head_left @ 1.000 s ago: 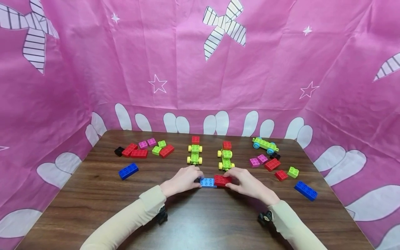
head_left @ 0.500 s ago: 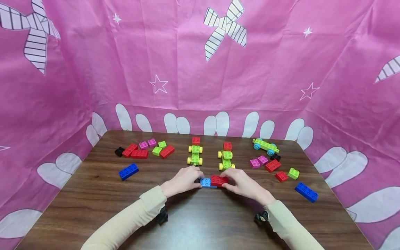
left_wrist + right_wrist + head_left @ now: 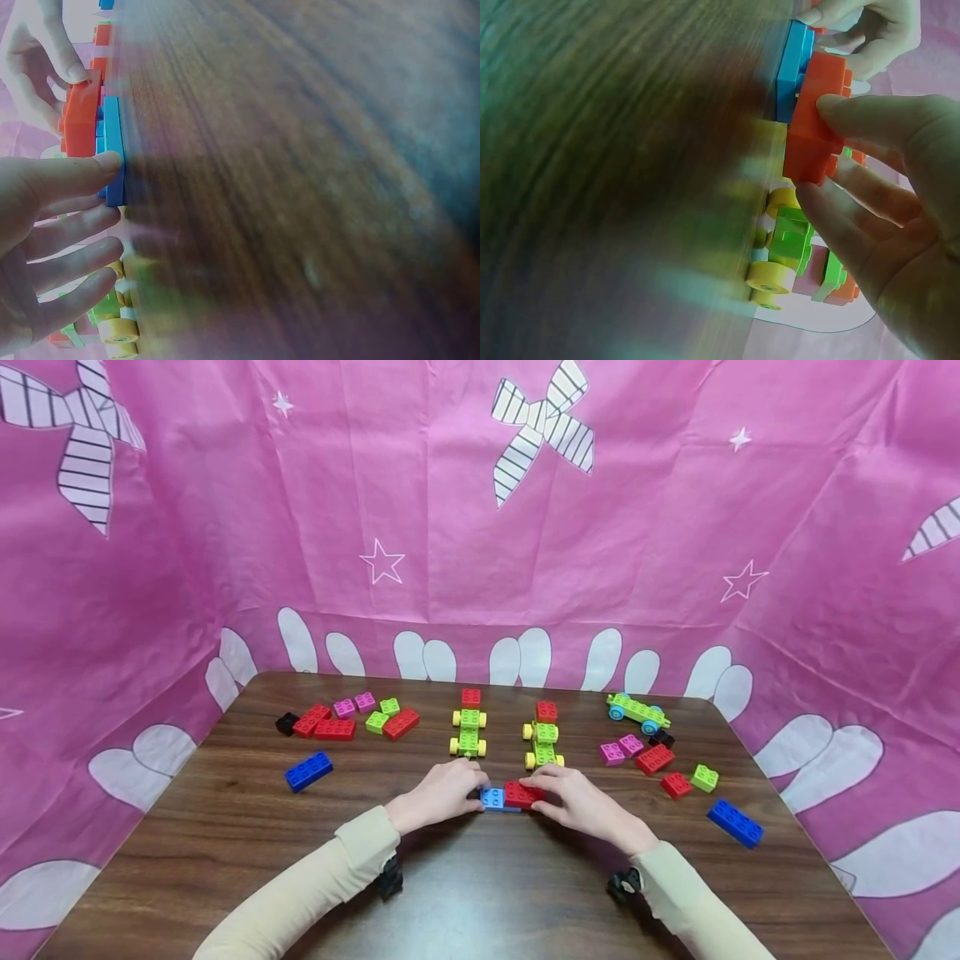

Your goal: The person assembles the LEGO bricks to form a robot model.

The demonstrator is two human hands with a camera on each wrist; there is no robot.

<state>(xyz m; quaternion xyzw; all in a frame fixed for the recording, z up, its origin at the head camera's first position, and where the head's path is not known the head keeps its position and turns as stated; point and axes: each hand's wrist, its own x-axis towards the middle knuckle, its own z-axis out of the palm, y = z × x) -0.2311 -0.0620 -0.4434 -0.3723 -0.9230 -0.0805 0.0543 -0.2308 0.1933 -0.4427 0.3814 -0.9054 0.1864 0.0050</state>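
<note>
A flat light-blue studded toy plate lies on the table, and my left hand pinches its left end between thumb and fingers. My right hand grips a long red building brick, thumb on the near side. The red brick overlaps the blue plate's right part and overhangs its right end. In the left wrist view the blue plate's studs show between plate and brick. In the right wrist view the red brick tilts a little against the blue plate.
Behind the hands stand two green cars with yellow wheels, a left car and a right car. A green car base with blue wheels is at back right. Loose bricks lie at both sides, including a left blue brick and a right blue brick.
My right hand has moved left with the red brick, which now covers more of the light-blue plate. My left hand has stayed in place on the plate.
</note>
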